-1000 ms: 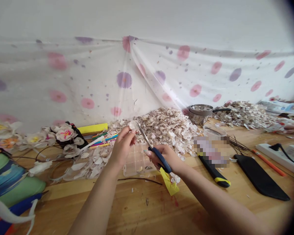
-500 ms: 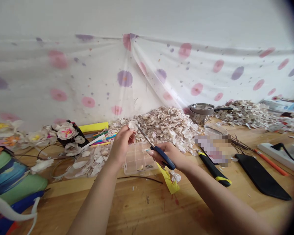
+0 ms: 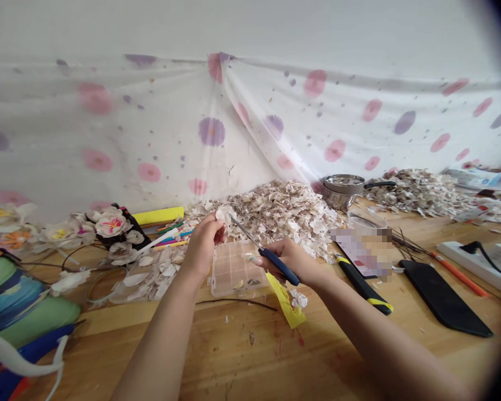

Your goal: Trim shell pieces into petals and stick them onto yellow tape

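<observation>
A wooden tabletop (image 3: 242, 345) stretches out below a sheer cloth (image 3: 171, 139) printed with pink and purple spots. Along its back lies a broad heap of pale flakes (image 3: 279, 220), with a steel saucepan (image 3: 342, 189) at its right end and a second heap (image 3: 417, 192) beyond; artificial flowers (image 3: 111, 225) sit to the left. Nearer the person is a clear compartment box (image 3: 236, 270) holding a few bits, with a strip of yellow paper (image 3: 286, 301) just right of it. Above the box the two hands work close together: the left hand (image 3: 202, 248) has its grip pinched on a small pale flake (image 3: 222, 214), and the right hand (image 3: 281, 262) has its grip closed round blue-handled scissors (image 3: 278, 266). The blades slant up and left from the handles, their tips just beside the flake, which the left hand holds nearer. Whether the blades are parted is too fine to tell.
</observation>
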Demonstrator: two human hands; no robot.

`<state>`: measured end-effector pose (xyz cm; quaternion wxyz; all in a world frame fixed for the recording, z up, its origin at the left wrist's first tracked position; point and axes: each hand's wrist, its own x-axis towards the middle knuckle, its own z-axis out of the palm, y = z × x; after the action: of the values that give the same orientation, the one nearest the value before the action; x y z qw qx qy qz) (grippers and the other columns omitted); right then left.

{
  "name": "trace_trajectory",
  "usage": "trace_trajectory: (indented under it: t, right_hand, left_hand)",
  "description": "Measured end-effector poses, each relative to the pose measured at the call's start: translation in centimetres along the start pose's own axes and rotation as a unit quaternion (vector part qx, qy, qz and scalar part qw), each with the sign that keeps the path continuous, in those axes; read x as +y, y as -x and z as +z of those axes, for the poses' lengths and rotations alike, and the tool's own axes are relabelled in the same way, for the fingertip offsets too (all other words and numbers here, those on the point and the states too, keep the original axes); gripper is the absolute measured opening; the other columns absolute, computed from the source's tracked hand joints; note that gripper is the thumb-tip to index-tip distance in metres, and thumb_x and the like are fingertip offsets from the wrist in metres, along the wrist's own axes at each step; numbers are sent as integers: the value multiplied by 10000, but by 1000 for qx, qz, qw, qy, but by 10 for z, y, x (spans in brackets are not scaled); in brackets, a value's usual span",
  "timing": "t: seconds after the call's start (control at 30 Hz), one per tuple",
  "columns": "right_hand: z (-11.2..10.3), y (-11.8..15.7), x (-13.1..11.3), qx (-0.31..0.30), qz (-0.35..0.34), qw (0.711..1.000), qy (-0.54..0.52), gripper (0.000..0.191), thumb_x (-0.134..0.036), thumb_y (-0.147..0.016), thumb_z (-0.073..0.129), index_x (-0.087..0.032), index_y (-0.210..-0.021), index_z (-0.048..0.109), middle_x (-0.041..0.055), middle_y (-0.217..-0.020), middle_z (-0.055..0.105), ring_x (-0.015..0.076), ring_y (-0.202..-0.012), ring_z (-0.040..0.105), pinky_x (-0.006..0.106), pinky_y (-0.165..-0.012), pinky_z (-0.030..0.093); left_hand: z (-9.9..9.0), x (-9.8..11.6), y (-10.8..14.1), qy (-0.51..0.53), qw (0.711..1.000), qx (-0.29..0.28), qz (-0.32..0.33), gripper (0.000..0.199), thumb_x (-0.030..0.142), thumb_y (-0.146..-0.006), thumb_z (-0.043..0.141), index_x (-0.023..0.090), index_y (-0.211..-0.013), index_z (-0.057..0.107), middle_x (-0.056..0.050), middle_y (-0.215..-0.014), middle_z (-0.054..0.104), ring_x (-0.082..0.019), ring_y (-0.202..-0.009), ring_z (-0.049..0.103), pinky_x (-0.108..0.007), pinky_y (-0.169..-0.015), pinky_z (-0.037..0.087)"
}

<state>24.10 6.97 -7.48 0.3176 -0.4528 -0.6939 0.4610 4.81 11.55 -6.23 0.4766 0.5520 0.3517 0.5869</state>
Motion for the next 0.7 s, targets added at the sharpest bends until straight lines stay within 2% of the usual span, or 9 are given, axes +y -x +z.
trace_trajectory:
  t: [0.2, 0.3, 0.4, 0.47, 0.6, 0.7]
  right_hand:
    - [-9, -2, 4, 17, 0, 999, -45, 405, -480, -721, 673, -165, -554, 481, -44, -419, 496, 66, -369, 436, 184, -377, 317]
    - [-11, -4, 6, 67, -11, 994, -90, 376, -502, -743, 641, -155, -632, 547, -51, -408, 487, 68, -348, 424, 185, -358, 311]
    - [-9, -7, 8, 116, -43, 982, -140, 384, -519, -784, 584, -151, -672, 578, -64, -402, 447, 68, -340, 410, 195, -363, 315]
    - [-5, -8, 9, 130, -51, 977, -162, 379, -498, -774, 603, -161, -612, 543, -61, -411, 443, 67, -351, 410, 201, -370, 319]
    - [2, -7, 9, 125, -38, 976, -173, 357, -419, -738, 656, -175, -555, 470, -60, -418, 441, 61, -363, 390, 196, -366, 287]
    - [5, -4, 6, 108, -33, 982, -153, 317, -366, -710, 675, -169, -558, 479, -62, -426, 440, 56, -380, 371, 193, -379, 277]
  left_hand:
    - [-2, -1, -1, -3, 1000, 3, -8, 158, 241, -698, 487, 197, -575, 397, 51, -557, 423, -97, -515, 407, -217, -495, 306]
    - [-3, -3, 0, -15, 999, -18, -28, 155, 256, -697, 476, 199, -580, 392, 48, -562, 422, -100, -521, 401, -215, -498, 307]
    - [-2, -4, 3, -36, 996, -64, -56, 153, 275, -694, 464, 202, -582, 390, 41, -560, 421, -111, -525, 393, -222, -503, 311]
    - [-1, -4, 5, -57, 990, -107, -72, 158, 286, -694, 469, 205, -578, 399, 37, -555, 415, -121, -527, 386, -232, -502, 309]
    - [3, -3, 9, -106, 972, -195, -80, 177, 264, -686, 516, 202, -539, 439, 29, -546, 411, -133, -521, 361, -253, -492, 283]
    - [7, -3, 11, -131, 963, -225, -75, 208, 238, -688, 519, 201, -504, 430, 28, -534, 408, -136, -520, 369, -259, -496, 279]
